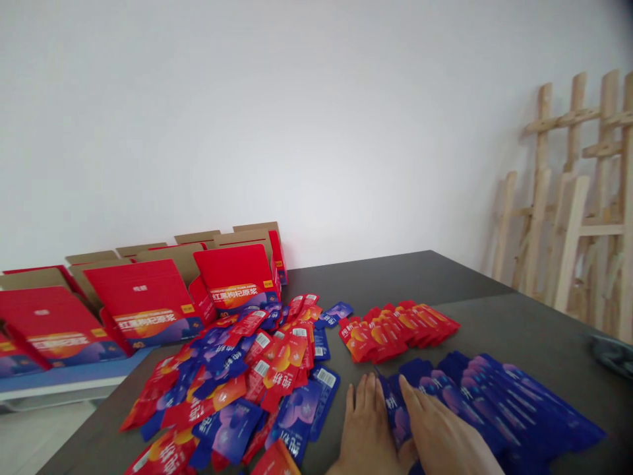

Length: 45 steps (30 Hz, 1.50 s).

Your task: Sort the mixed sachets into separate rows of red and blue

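Observation:
My left hand (364, 425) lies flat on the dark table (519, 330), fingers stretched out, just left of a fanned row of blue sachets (494, 396). My right hand (442, 432) rests flat on the left end of that blue row, fingers extended. A fanned row of red sachets (400, 330) lies beyond the hands. To the left is a loose heap of mixed red and blue sachets (247, 382).
Several red-and-blue cardboard boxes (148, 303) stand open on a lower surface at the left against the white wall. Wooden frames (568, 218) lean at the right. A dark object (616, 353) lies at the table's right edge.

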Motion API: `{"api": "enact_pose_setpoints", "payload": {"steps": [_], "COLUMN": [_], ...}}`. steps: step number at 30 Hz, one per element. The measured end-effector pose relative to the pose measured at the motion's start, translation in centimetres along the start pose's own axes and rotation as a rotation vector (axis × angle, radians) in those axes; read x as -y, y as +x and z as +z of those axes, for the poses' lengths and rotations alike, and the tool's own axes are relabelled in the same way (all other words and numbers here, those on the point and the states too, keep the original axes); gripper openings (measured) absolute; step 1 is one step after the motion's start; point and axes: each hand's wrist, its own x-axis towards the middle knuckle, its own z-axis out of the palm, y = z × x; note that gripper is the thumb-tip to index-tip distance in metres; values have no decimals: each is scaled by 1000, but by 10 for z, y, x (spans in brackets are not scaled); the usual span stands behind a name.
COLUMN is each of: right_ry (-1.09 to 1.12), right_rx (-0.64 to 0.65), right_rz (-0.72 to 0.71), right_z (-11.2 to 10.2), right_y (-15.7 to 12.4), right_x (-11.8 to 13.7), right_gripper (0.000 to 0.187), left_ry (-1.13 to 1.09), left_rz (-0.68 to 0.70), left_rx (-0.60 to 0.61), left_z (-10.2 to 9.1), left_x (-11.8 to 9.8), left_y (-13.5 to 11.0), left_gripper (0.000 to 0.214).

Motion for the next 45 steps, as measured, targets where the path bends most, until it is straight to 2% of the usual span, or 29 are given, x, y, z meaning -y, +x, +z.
{"api": "enact_pose_setpoints", "payload": {"steps": [4,6,8,12,15,18,19,21,23,25,28,30,32,36,39,45], "right_ry": [-210,-250,-264,-168,-59,21,42,59,47,18,-16,-35,-58,-103,-124,-148], "right_rx": [66,122,180,199,194,143,110,36,-18,-46,-55,-49,-44,-3,-3,-18], "right_rz": [-124,-121,-111,-157,-159,-148,-158,-188,-208,-193,-127,-84,-64,-188,-243,-274], "right_z": [4,7,13,33,47,54,56,59,65,73,84,89,90,81,70,58], "right_y": [10,11,10,0,-11,-17,-18,-20,-23,-28,-36,-40,-42,-41,-38,-33], "right_x": [11,14,18,29,31,25,23,18,17,20,30,36,37,28,20,18], "right_gripper": [53,53,50,38,33,36,36,35,36,39,43,47,49,42,43,47], "left_ry": [24,72,121,271,358,346,334,309,254,192,136,124,164,364,473,543], "left_rz": [-48,-15,30,45,28,24,24,58,132,147,40,-19,-95,-263,-313,-381], "left_rx": [-28,-54,-122,-238,-299,-348,-335,-240,-91,24,25,8,-63,-239,-264,-228], "left_z": [8,20,36,73,99,108,104,84,52,15,-29,-46,-55,-62,-64,-60], "left_x": [15,22,28,39,49,56,58,58,54,47,36,34,37,55,62,53], "left_y": [-11,-15,-14,-3,7,11,10,6,-2,-11,-23,-30,-37,-51,-58,-59], "left_gripper": [68,53,49,48,37,31,30,24,19,22,18,22,29,40,47,53]}}
